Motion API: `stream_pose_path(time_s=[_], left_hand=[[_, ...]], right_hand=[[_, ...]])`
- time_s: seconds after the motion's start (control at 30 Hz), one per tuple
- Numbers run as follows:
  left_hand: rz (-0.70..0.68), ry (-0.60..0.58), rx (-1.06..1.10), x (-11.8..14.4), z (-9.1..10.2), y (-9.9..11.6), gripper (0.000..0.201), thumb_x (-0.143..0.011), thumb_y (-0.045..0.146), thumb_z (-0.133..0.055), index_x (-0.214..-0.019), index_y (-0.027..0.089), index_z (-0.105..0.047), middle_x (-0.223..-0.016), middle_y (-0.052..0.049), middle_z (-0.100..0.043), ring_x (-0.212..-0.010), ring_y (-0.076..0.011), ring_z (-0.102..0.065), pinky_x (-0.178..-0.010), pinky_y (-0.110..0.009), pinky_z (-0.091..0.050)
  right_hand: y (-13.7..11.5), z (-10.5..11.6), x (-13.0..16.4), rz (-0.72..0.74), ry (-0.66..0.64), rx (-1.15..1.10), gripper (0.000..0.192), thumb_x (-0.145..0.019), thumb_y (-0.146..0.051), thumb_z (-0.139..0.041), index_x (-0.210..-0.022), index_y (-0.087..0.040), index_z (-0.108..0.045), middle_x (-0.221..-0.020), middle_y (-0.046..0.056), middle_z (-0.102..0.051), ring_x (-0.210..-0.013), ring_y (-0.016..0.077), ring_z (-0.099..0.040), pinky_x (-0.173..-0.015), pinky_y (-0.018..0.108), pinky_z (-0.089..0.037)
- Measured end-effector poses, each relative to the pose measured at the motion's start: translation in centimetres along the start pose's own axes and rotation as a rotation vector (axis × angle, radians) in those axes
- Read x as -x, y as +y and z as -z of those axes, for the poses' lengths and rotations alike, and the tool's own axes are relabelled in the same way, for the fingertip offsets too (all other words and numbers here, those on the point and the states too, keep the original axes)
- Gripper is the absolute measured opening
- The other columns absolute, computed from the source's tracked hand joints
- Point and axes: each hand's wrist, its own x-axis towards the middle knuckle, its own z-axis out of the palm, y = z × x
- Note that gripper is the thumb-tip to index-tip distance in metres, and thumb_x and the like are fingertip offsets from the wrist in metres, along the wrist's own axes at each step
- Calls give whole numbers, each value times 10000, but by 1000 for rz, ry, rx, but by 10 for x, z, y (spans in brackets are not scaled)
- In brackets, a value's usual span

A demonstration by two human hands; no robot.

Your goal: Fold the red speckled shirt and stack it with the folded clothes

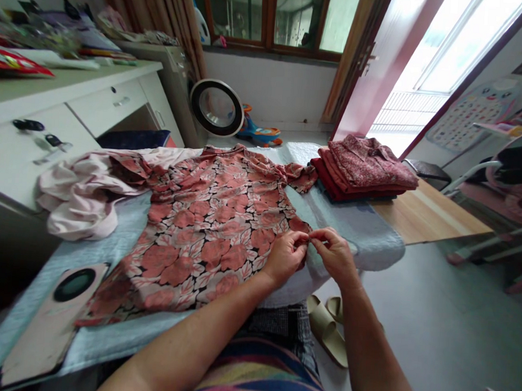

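A short-sleeved floral shirt [215,216] in coral, pink and black lies spread out on a pale blue cloth [129,228]. My left hand [287,254] rests at its lower right edge, thumb and fingers pinched on the fabric. Close beside it, my right hand [334,254] pinches the same edge, its fingertips almost meeting those of the left. The bit of fabric between the fingertips is mostly hidden. Beyond my hands, a stack of folded red and pink clothes [365,164] sits at the far right of the cloth.
A crumpled pale pink garment [86,192] lies on the left. A phone [50,324] rests at the front left corner. White drawers [111,101] stand along the left side. A wooden board [429,213] extends right of the stack. Slippers [327,331] are on the floor.
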Motion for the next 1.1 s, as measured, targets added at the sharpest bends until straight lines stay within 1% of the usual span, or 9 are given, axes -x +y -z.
stream_pose_path(time_s=[0.13,0.2,0.27,0.37,0.53,0.77,0.87,1.0,1.1], left_hand=[[-93,-160,-451,12,21,7,390,-787,102,-563,-1161,208,-596,-1134,-79,-629,-1049,-233,-570,-949,-381,-482],[-100,-203,-665,22,34,8,383,-792,74,-531,-1148,200,-594,-1138,-98,-613,-1052,-257,-552,-927,-400,-481],[-97,-236,-816,34,47,8,341,-817,65,-489,-1113,192,-600,-1106,-107,-612,-1029,-274,-548,-885,-412,-483],[-100,-265,-934,52,65,7,315,-845,71,-458,-1097,195,-601,-1072,-106,-616,-1012,-284,-549,-857,-424,-475],[-123,-220,-984,79,96,0,332,-907,111,-440,-1193,215,-572,-1149,-98,-613,-1084,-269,-543,-946,-427,-442],[-220,-204,-991,118,134,-13,326,-914,118,-472,-1195,226,-596,-1294,-101,-565,-1192,-272,-507,-1022,-432,-424],[-247,-183,-991,132,147,-20,288,-868,86,-516,-1099,209,-636,-1213,-104,-591,-1128,-278,-533,-979,-436,-453],[-200,-148,-934,143,158,-25,306,-801,9,-512,-991,201,-656,-1082,-75,-622,-1023,-250,-554,-916,-409,-475],[-141,-75,-830,143,162,-25,265,-842,54,-508,-993,201,-668,-1073,-65,-613,-1011,-231,-552,-914,-394,-467]], right_hand=[[6,7,-1,28,28,85,174,-835,-320,-543,-836,-215,-681,-879,44,-603,-812,178,-579,-721,273,-464],[11,12,-2,47,22,141,173,-842,-300,-536,-849,-215,-686,-886,44,-600,-823,181,-582,-755,281,-460],[15,19,-2,66,11,194,172,-843,-280,-531,-856,-214,-689,-882,44,-596,-829,184,-583,-790,289,-454],[18,27,-1,74,-12,270,178,-838,-253,-517,-852,-212,-689,-875,46,-597,-831,189,-584,-814,295,-448],[21,30,5,62,-77,399,210,-812,-202,-497,-857,-212,-702,-891,52,-606,-880,203,-582,-856,304,-434],[30,28,11,99,-116,538,225,-788,-166,-514,-859,-208,-723,-912,65,-603,-935,223,-566,-895,321,-417],[31,29,13,126,-134,571,223,-788,-163,-519,-865,-208,-723,-935,66,-605,-946,223,-563,-902,326,-416],[32,31,15,160,-125,593,229,-804,-171,-511,-881,-208,-724,-954,67,-604,-950,220,-563,-893,322,-419],[33,31,15,170,-104,641,242,-813,-180,-508,-899,-205,-734,-980,78,-610,-958,228,-557,-902,333,-415]])
